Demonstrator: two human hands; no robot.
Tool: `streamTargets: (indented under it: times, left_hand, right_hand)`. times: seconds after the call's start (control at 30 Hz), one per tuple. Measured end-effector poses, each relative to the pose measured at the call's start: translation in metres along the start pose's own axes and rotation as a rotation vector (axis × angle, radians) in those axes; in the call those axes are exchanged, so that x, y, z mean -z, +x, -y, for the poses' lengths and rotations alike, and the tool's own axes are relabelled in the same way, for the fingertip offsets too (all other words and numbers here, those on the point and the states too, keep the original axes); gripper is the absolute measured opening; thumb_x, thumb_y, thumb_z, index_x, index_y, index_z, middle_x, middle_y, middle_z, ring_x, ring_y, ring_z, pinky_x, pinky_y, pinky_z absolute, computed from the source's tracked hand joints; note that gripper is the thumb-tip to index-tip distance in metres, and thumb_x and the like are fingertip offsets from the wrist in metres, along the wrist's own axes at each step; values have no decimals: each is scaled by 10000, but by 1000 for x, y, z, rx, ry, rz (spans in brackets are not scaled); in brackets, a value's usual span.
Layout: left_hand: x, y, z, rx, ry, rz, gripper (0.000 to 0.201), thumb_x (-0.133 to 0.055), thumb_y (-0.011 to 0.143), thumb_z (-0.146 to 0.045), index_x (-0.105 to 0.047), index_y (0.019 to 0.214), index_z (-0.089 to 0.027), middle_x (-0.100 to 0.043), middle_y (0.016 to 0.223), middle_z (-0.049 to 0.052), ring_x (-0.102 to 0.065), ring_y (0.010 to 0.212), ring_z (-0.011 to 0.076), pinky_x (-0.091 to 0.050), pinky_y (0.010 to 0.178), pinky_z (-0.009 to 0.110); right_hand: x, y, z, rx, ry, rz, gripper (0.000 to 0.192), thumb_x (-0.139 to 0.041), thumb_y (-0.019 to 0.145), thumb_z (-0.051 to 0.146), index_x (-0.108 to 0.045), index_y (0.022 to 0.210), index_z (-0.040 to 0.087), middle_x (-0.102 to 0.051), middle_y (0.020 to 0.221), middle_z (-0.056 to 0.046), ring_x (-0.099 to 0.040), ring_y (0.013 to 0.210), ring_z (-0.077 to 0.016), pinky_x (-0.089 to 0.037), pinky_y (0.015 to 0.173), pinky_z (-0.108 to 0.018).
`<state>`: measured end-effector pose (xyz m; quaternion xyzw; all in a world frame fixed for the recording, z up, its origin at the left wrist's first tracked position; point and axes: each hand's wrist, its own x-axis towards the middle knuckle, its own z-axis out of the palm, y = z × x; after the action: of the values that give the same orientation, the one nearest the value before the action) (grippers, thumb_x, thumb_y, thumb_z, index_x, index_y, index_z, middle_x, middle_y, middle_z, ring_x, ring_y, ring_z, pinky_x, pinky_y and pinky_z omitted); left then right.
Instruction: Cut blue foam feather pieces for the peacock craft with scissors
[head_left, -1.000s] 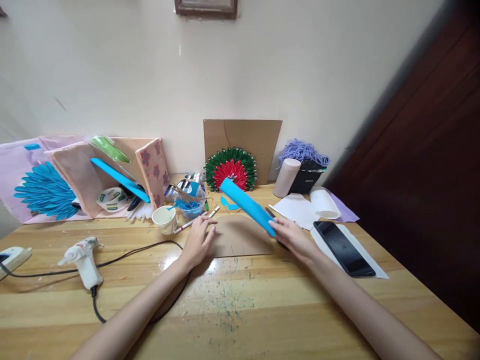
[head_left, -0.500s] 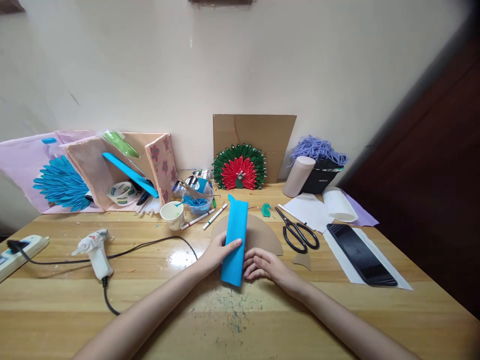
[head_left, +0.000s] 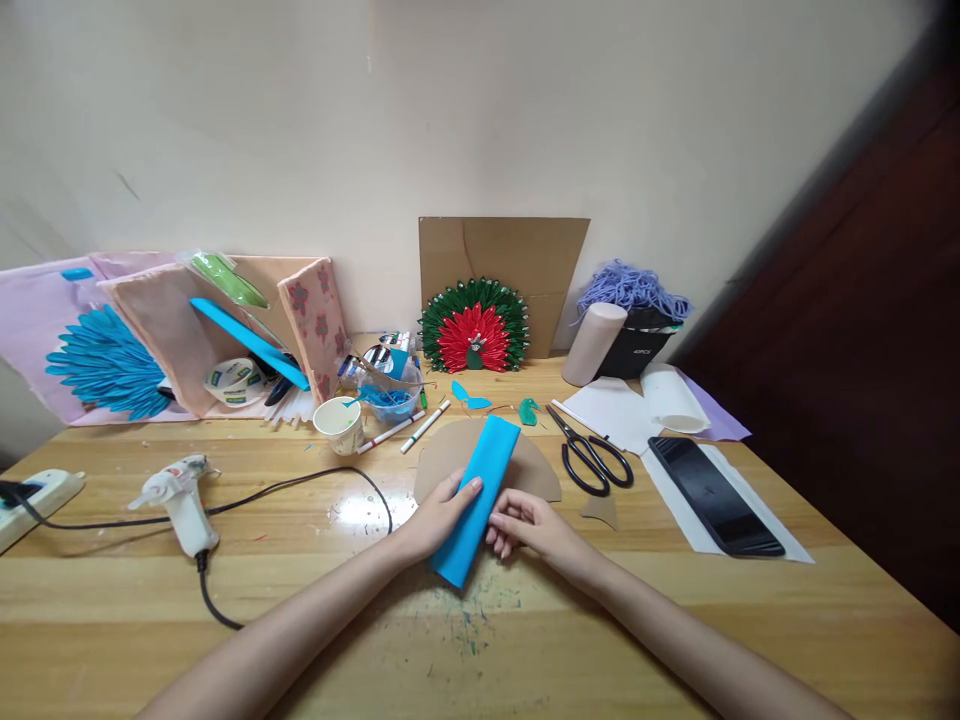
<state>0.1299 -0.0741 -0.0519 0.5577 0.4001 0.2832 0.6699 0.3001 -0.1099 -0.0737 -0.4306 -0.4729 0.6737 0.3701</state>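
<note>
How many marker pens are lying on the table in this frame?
2 clearly visible: two white marker pens lying side by side beyond the brown card, right of the paper cup. More may be hidden in the clutter by the plastic bowl.

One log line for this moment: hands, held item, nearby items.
left hand: on blue foam strip | right hand: on strip | under: cardboard semicircle | scissors: right, untouched

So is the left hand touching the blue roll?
Touching. The head view shows the left hand with its fingers laid over the blue roll, no gap between them.
</note>
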Motion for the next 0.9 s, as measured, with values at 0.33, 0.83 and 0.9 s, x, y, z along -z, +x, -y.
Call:
streamTargets:
  times: [0.33,0.83,0.9]
  left_hand:
    - [2,6,4,-2,-56,52,498,-504,761,-631,-538,774,-135,-593,686,27,-517,613,133,-427,624,264]
    - [4,7,11,-65,-71,-28,433,-623,730,-539,-481,921,-177,-571,865,15,-550,792,148,-436,725,267]
    - [3,6,9,-47,-96,-33,452,-632,717,-545,-467,934,-184,-572,865,14,-553,786,147,-440,720,268]
  right_hand:
    - [0,2,-2,-18,47,-26,435,-651,698,555,-497,710,148,-667,646,-22,-611,516,-100,-478,518,-234]
    - [-1,2,-6,-2,14,-18,428,-651,702,548,-492,722,151,-644,603,-3,-584,468,-91,-465,470,-217]
    - [-1,2,-5,1,21,-26,422,-651,705,543,-497,726,150,-639,595,2,-581,463,-87,-464,465,-211]
